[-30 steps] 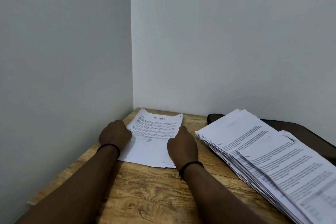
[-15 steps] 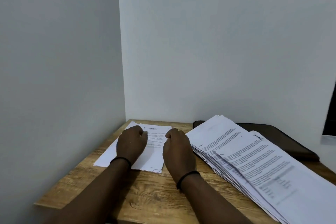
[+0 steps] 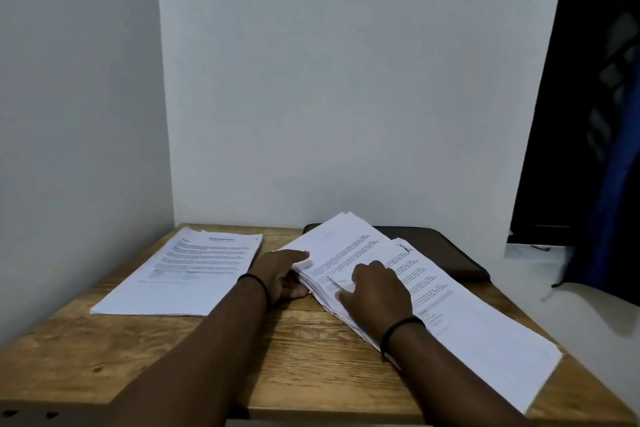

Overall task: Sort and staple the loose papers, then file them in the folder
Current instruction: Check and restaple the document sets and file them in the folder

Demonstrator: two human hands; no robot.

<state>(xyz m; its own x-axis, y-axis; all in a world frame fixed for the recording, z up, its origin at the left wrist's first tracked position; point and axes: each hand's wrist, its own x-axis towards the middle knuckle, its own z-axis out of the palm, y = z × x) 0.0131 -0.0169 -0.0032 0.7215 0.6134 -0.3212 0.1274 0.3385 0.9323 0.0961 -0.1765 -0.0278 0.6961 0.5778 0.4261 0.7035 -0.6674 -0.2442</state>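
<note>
Head view is showing a person sorting at a wooden surface set into a wall corner. Taking the tall fanned stack of printed papers as the landmark: it is lying slantwise on the surface, its far end resting over a dark folder that is sitting behind it against the wall. Well to the left of the stack, a smaller sorted pile is lying flat, apart from it, seemingly kept separate so finished sheets do not mix with the loose ones.

The left hand is pressing against the stack's left edge, thumb lying on top and fingers tucking under the upper sheets; that grip looks like it is grasping a few pages to peel them off. The right hand is resting on top of the stack with fingers curling down onto the paper, apparently pinning the rest so the pile does not slide; whether it is pinching a sheet, I cannot tell.

No stapler is showing anywhere. Sorting seems to be at an early stage, given how thick the stack is.
</note>
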